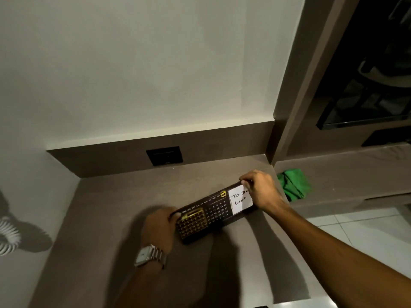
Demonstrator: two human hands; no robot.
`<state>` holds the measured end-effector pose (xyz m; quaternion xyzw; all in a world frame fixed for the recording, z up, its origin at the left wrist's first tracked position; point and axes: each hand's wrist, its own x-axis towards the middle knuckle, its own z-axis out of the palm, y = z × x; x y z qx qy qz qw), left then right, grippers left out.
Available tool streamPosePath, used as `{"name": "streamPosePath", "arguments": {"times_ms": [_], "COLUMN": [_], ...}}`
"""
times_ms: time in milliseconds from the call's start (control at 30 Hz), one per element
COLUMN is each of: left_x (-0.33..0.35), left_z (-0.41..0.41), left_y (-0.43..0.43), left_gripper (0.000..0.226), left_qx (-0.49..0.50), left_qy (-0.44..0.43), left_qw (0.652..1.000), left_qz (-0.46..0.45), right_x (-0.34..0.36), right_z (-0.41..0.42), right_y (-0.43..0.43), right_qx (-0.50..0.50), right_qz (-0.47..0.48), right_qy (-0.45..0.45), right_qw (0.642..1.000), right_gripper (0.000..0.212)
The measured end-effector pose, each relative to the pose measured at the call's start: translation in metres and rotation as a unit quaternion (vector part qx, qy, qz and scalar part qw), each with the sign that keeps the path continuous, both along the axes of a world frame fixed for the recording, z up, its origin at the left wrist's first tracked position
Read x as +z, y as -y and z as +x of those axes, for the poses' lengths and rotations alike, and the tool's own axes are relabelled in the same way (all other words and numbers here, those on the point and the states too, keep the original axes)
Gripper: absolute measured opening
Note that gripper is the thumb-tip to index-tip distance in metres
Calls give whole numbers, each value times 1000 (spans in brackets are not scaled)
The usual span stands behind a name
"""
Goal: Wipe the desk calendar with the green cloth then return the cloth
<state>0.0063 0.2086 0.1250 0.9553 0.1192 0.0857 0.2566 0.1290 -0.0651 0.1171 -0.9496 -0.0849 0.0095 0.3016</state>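
Note:
The desk calendar [213, 213] is a long dark board with gold month names, date numbers and a white "To Do List" note at its right end. It rests tilted on the brown desk [124, 203]. My left hand [160, 225], with a silver watch on its wrist, grips the calendar's left end. My right hand [261, 188] holds the right end, fingers over the top edge beside the note. The green cloth [292, 184] lies crumpled on a lower brown ledge to the right of the desk, apart from both hands.
A dark wall socket [164, 155] sits in the brown backsplash behind the desk. A brown pillar [295, 103] rises at the right, with dark glass shelving beyond. White floor tiles [360, 232] show at the lower right. A striped object [7, 234] lies at the far left.

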Motion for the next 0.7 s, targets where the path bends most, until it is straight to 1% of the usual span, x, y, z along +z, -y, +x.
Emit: {"name": "streamPosePath", "arguments": {"times_ms": [67,133,200,300,467,533,633,700], "left_x": [6,10,12,16,16,16,23,29], "left_z": [12,23,35,51,61,57,50,44], "left_y": [-11,-21,-30,-41,-46,-45,-43,-39], "left_gripper": [8,5,7,11,10,12,25,37], "left_qx": [21,15,4,28,78,70,51,56], "left_qy": [2,12,8,3,-16,-12,-1,35], "left_qw": [1000,1000,1000,1000,996,997,999,998], "left_qz": [-13,-11,-5,-12,-44,-41,-16,5], "right_x": [-1,-1,-2,2,0,0,4,10], "right_z": [-5,-8,-8,-5,-3,-4,-6,-10], "right_y": [-2,-8,-15,-27,-35,-35,-33,-29], "right_qx": [-10,-11,-10,-22,-37,-32,-18,-24], "right_qz": [21,29,36,49,79,59,59,87], "right_qy": [-16,-24,-27,-35,-28,-13,-8,28], "right_qw": [1000,999,999,998,996,998,998,995], "right_gripper": [19,17,18,20,20,20,22,26]}}
